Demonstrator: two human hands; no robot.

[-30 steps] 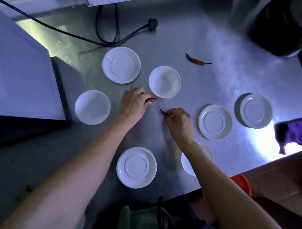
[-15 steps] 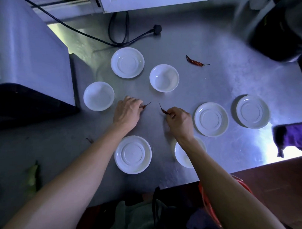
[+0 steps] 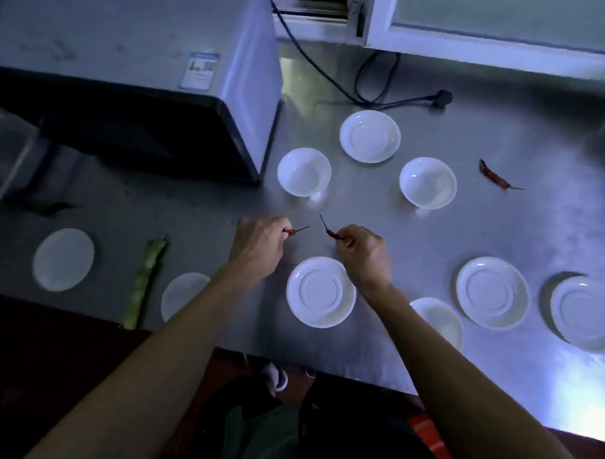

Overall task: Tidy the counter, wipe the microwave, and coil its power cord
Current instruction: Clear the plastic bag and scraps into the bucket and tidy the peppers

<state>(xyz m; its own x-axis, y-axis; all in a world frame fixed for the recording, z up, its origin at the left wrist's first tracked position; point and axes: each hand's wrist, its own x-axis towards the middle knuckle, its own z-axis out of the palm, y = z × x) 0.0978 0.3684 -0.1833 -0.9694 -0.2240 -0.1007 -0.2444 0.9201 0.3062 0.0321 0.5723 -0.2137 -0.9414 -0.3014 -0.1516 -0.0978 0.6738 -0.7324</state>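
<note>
My left hand (image 3: pixel 257 246) is closed on a small dried red chili (image 3: pixel 294 231) whose stem pokes out to the right. My right hand (image 3: pixel 363 253) pinches another dried chili (image 3: pixel 328 230), stem pointing up-left. Both hover over the steel counter (image 3: pixel 500 229) just above a white saucer (image 3: pixel 321 291). A third dried chili (image 3: pixel 495 176) lies loose at the right. The microwave (image 3: pixel 127 86) stands at the back left. Its black power cord (image 3: pixel 371 94) loops behind it, with the plug (image 3: pixel 443 96) lying on the counter.
Several white saucers and small bowls are spread around, such as a bowl (image 3: pixel 303 171) beside the microwave and a saucer (image 3: pixel 492 292) at the right. A green vegetable stalk (image 3: pixel 145 278) lies near the front left edge, beside two dim saucers. A window frame (image 3: pixel 489 36) runs along the back.
The view has swung left, bringing the microwave front, the green stalk and two left saucers into sight. Both hands, each still holding a chili, have drawn back toward the front saucer.
</note>
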